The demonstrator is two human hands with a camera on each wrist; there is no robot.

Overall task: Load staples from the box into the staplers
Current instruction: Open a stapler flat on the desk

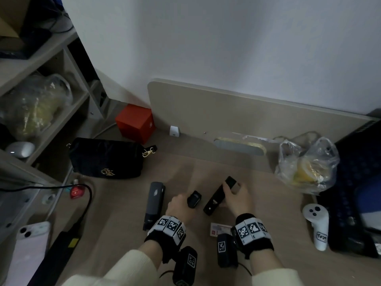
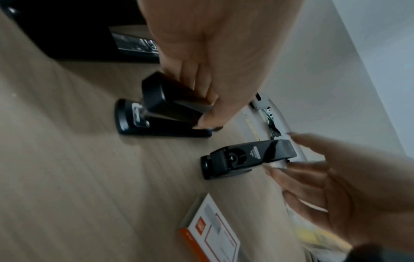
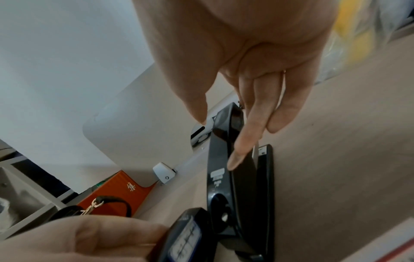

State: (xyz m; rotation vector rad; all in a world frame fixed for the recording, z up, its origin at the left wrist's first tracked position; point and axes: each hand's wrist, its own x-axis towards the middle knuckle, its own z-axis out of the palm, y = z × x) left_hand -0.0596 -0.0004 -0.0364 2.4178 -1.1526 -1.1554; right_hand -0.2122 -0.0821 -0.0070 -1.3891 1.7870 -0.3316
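Left hand (image 1: 179,205): fingers (image 2: 201,92) pinch the raised top of the small stapler (image 1: 194,199), whose base rests on the worktop (image 1: 123,234).
Right hand (image 1: 237,196): fingers (image 3: 244,141) lie straight along the top arm of the long stapler (image 1: 216,200); thumb apart, no closed grip visible.
Long stapler axis: runs diagonally away from the person, far end under the right fingers, hinge end near the small stapler.
Staple box (image 1: 219,229): flat on the worktop, just inside the right wrist; the right hand is judged nearer.
Third stapler (image 1: 153,203): left of the left hand, untouched.
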